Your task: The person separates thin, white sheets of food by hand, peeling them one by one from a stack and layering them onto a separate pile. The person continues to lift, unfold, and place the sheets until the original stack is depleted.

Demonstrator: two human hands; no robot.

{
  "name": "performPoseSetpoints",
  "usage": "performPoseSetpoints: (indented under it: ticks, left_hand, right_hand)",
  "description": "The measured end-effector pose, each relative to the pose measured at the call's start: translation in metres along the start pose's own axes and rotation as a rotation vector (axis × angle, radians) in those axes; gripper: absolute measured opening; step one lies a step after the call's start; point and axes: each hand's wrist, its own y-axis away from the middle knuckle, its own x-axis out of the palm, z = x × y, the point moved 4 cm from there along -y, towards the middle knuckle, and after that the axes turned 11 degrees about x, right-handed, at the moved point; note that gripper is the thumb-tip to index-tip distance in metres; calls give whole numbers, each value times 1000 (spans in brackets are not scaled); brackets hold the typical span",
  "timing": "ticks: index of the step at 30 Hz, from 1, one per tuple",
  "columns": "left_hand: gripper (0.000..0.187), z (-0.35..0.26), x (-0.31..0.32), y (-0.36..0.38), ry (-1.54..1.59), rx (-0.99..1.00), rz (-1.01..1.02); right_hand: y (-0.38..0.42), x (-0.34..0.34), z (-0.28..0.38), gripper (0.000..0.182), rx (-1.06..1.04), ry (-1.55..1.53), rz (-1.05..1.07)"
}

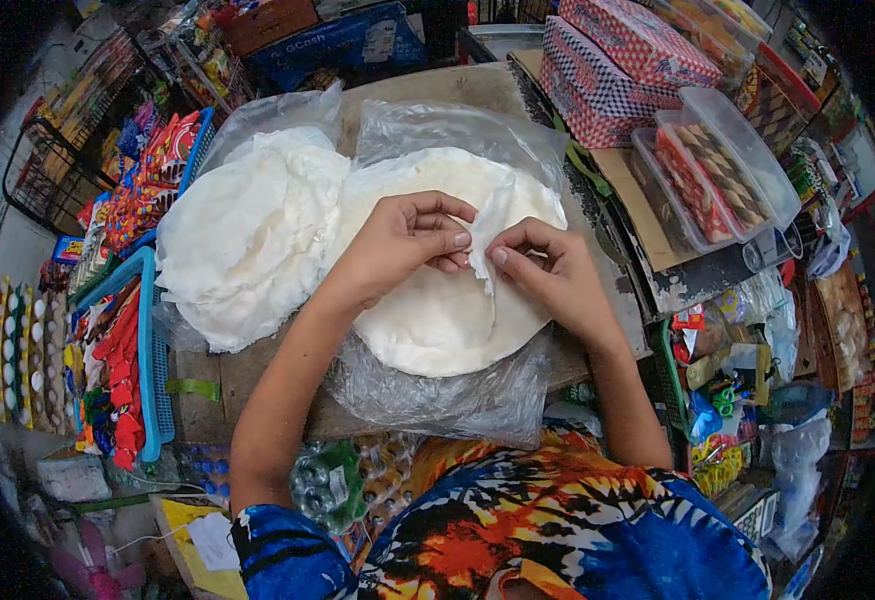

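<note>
A stack of thin, round, off-white wrapper sheets [428,335] lies on clear plastic [438,395] in the middle of the wooden table. Near its right side, the raised edge of one wrapper sheet [495,207] stands up between my hands. My left hand [413,243] pinches this edge from the left, thumb against fingers. On the other side my right hand [548,262] is closed with thumb and index finger together at the same lifted edge. Left of the stack, touching it, sits a looser pile of crumpled white wrapper sheets [248,235], also on plastic.
Red-checked boxes [623,75] and clear tubs of wafer sticks [708,175] stand at the table's right. Blue baskets [153,350] of packaged snacks border the left side, with egg trays [23,345] beyond. Bottles [328,485] are below the table's near edge.
</note>
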Motion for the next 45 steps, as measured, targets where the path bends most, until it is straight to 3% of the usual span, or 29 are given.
performPoseSetpoints:
  ticks: [15,21,23,25,27,28,29,31,35,39,40,41,43,44,45]
  left_hand:
    - [31,-8,11,3,19,34,39]
    - [26,-9,17,4,-51,88,55]
    - [26,-13,18,4,-247,192,120]
    - [30,-14,25,7,-273,242,146]
    - [32,-21,34,10,-279,301,76]
    - [49,-24,37,10,-346,266,128]
    - [49,-25,39,11,-352,276,135]
    - [63,-28,42,13,-427,316,51]
    - [71,-38,50,18,-555,446,-78]
    - [48,-55,46,22,-733,639,-168]
    - [35,-59,38,25,-721,590,-212]
    - [35,-63,33,25,-719,590,-217]
    - [31,-73,15,29,-424,683,-433]
    - [31,-80,12,32,-425,682,-440]
    - [29,-91,12,37,-395,715,-423]
  right_hand:
    - [3,1,1,12,-53,-44,23]
    - [4,0,4,14,-99,-54,-9]
    - [2,-3,2,21,-12,-125,23]
    - [2,-2,10,27,-71,-137,5]
    - [0,-3,7,27,-2,-183,-21]
    - [-1,-3,8,25,15,-198,-36]
    - [-2,-3,11,25,3,-197,-43]
    - [-2,-2,15,23,-14,-207,-16]
    - [-7,-7,29,19,-135,-193,-112]
    - [-6,-6,63,18,-245,-382,-107]
    - [-8,-7,63,20,-244,-414,-15]
    - [-8,-5,68,20,-242,-410,-11]
    - [-2,-5,89,40,-539,-135,-240]
    - [-4,-9,88,72,-485,6,-249]
    - [-5,-10,87,72,-486,5,-242]
